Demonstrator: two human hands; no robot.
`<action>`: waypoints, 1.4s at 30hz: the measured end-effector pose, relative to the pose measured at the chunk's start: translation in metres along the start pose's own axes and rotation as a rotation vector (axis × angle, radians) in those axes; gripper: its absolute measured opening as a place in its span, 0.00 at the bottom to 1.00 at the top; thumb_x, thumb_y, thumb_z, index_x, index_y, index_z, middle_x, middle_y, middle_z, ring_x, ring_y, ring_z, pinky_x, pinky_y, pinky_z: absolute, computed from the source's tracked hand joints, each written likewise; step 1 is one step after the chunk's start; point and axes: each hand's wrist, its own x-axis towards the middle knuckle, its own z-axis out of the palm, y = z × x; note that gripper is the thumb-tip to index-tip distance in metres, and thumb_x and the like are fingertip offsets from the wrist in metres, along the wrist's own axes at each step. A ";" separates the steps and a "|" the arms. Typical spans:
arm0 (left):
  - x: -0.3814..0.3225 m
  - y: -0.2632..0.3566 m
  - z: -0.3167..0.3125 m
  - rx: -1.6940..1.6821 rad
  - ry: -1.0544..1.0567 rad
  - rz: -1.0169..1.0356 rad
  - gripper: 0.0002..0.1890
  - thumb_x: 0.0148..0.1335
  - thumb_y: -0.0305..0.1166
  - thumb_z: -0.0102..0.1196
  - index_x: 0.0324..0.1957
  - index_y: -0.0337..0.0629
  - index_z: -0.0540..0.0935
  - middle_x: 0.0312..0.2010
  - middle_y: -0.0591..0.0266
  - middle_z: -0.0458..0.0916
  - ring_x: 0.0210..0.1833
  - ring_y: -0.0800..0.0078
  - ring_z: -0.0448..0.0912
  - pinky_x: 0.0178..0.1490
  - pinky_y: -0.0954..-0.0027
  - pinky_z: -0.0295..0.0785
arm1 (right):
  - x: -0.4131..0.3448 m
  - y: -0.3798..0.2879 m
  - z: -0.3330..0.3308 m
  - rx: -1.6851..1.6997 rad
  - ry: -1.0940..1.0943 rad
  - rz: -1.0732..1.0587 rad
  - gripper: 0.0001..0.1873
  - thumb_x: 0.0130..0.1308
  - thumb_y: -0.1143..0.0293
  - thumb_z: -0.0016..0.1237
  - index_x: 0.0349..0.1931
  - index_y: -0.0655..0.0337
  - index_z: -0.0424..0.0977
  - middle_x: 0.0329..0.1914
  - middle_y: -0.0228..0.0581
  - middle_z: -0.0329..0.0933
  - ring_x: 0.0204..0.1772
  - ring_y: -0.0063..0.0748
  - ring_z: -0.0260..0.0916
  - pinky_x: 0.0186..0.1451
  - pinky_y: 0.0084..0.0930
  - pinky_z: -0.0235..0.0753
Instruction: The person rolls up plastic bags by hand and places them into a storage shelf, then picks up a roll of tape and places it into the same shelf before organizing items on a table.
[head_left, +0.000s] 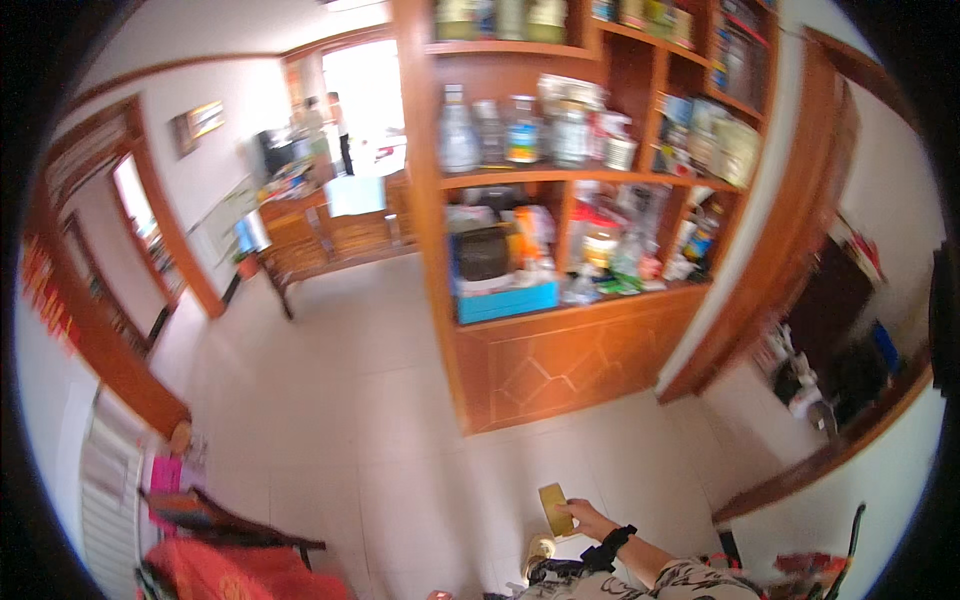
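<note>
My right hand (589, 519), with a black strap at its wrist, grips a flat yellowish rectangular object (555, 510) between thumb and fingers. What exactly that object is cannot be told. It is held out in front of my body above the tiled floor, near a pale shoe (538, 553). Of my left hand (440, 595), only a small part shows at the bottom edge; its fingers and anything in them are out of sight.
A wooden shelf unit (570, 352) full of jars, bottles and boxes stands ahead. To its right opens a doorway (780, 262). A chair with a red cover (240, 566) is at lower left. Two people (326, 135) stand far off by the bright window, beyond a wooden bench (360, 234).
</note>
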 end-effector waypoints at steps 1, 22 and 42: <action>0.004 0.041 0.011 0.096 -0.064 0.018 0.18 0.56 0.42 0.52 0.37 0.34 0.77 0.30 0.54 0.80 0.31 0.67 0.79 0.34 0.68 0.71 | -0.001 0.006 -0.021 -0.032 0.002 -0.077 0.20 0.60 0.61 0.48 0.46 0.67 0.67 0.47 0.41 0.68 0.52 0.32 0.66 0.41 0.38 0.78; 0.267 0.388 0.116 0.996 -0.896 0.096 0.32 0.57 0.60 0.40 0.54 0.46 0.70 0.48 0.58 0.73 0.50 0.62 0.71 0.51 0.58 0.67 | 0.091 -0.022 -0.208 0.155 0.631 -0.105 0.22 0.54 0.64 0.55 0.44 0.73 0.69 0.33 0.41 0.74 0.33 0.30 0.72 0.32 0.25 0.73; 0.316 0.355 0.181 0.211 -0.238 0.093 0.26 0.55 0.50 0.54 0.44 0.35 0.76 0.35 0.50 0.80 0.40 0.65 0.78 0.43 0.66 0.72 | 0.208 -0.621 -0.204 -1.249 0.487 -1.550 0.21 0.54 0.69 0.52 0.49 0.66 0.70 0.49 0.56 0.69 0.55 0.58 0.62 0.60 0.42 0.60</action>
